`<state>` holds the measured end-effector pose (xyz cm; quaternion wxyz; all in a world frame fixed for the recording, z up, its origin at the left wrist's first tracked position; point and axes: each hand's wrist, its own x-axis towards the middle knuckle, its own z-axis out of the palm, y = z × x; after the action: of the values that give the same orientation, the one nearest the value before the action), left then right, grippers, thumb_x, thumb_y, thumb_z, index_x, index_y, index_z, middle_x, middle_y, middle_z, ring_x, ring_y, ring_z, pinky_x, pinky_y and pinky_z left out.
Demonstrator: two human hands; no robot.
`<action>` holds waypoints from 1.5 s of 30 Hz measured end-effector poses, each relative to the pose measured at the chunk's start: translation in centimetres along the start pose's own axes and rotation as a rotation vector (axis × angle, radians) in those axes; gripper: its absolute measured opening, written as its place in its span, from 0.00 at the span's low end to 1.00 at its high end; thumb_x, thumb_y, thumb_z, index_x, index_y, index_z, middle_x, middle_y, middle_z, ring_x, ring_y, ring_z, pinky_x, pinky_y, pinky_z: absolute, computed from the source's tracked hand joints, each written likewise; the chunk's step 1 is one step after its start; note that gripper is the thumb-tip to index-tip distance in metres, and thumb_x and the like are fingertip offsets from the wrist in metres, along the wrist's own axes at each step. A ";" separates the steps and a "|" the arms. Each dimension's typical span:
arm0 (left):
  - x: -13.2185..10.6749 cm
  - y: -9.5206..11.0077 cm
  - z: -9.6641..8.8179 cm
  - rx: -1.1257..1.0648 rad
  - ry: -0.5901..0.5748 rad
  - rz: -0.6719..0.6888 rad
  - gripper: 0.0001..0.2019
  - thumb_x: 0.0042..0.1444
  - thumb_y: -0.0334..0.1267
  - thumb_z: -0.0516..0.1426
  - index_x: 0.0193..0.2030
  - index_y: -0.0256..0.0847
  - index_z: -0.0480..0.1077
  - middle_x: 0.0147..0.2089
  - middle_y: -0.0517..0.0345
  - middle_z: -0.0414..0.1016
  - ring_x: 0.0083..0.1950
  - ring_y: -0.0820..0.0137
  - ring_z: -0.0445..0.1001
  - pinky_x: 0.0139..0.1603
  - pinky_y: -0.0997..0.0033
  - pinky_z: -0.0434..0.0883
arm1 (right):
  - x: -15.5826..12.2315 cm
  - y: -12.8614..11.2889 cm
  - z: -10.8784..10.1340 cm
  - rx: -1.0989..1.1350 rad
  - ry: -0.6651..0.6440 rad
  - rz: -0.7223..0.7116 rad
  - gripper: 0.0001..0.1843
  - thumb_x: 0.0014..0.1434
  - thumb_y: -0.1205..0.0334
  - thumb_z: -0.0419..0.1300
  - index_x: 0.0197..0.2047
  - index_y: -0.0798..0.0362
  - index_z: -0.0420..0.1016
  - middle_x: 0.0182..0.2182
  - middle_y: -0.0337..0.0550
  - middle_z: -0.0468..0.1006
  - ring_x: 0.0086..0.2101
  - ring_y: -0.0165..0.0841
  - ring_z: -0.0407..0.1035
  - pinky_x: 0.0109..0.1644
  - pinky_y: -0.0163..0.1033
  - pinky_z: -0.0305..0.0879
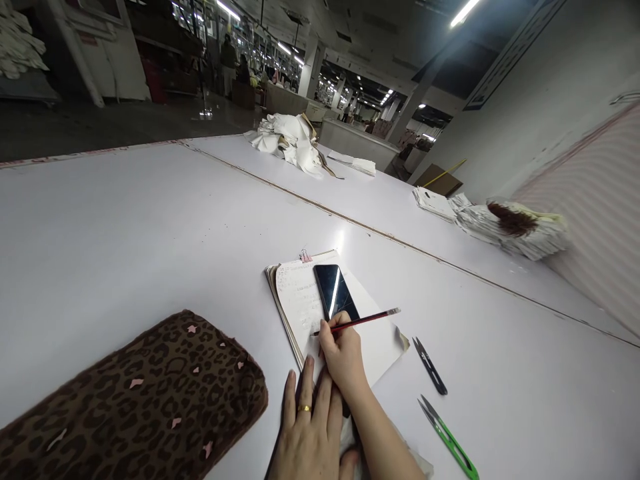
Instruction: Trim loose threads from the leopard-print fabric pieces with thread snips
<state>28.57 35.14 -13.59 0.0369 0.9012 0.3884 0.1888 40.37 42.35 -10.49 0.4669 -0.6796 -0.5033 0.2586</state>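
My right hand (344, 353) is closed round a dark red and black pencil (367, 319), its tip on the written page of a paper pad (297, 303). A pink binder clip (305, 256) grips the pad's top edge. On the pad, just above my right hand, lies a dark smartphone (334, 288). My left hand (311, 427), with a gold ring on one finger, lies flat with fingers spread at the pad's lower edge. The right forearm partly covers it.
Black thread snips (430, 365) and green thread snips (449, 437) lie to the right. Brown leopard-print fabric (165, 393) covers the lower left of the white table (125, 240). White cloth pieces (290, 140) are heaped at the back, with stacked pieces (500, 227) at far right.
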 end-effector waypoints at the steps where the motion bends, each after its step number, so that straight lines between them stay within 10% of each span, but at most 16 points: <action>1: 0.0 0.0 0.0 0.001 0.004 0.001 0.35 0.47 0.42 0.55 0.64 0.38 0.57 0.70 0.50 0.51 0.70 0.46 0.40 0.65 0.43 0.47 | 0.0 0.0 0.0 -0.009 0.006 -0.001 0.11 0.61 0.55 0.54 0.29 0.48 0.59 0.17 0.30 0.64 0.19 0.31 0.61 0.24 0.36 0.57; 16: -0.1 -0.1 0.4 0.042 0.025 0.028 0.35 0.47 0.43 0.56 0.64 0.39 0.57 0.69 0.49 0.51 0.70 0.45 0.40 0.65 0.42 0.42 | -0.3 -0.1 -0.5 0.004 0.179 0.015 0.14 0.63 0.52 0.53 0.28 0.47 0.58 0.17 0.31 0.66 0.19 0.32 0.63 0.24 0.36 0.59; 45: 0.0 0.0 -0.2 0.022 0.024 0.020 0.34 0.48 0.43 0.54 0.65 0.44 0.57 0.70 0.57 0.51 0.70 0.49 0.42 0.66 0.45 0.41 | 0.2 0.3 -0.8 0.023 0.040 0.032 0.14 0.63 0.53 0.54 0.29 0.48 0.58 0.14 0.30 0.66 0.17 0.31 0.62 0.23 0.35 0.59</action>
<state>28.55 35.10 -13.43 0.0203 0.9030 0.3819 0.1957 41.23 42.25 -10.40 0.4802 -0.6873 -0.4800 0.2582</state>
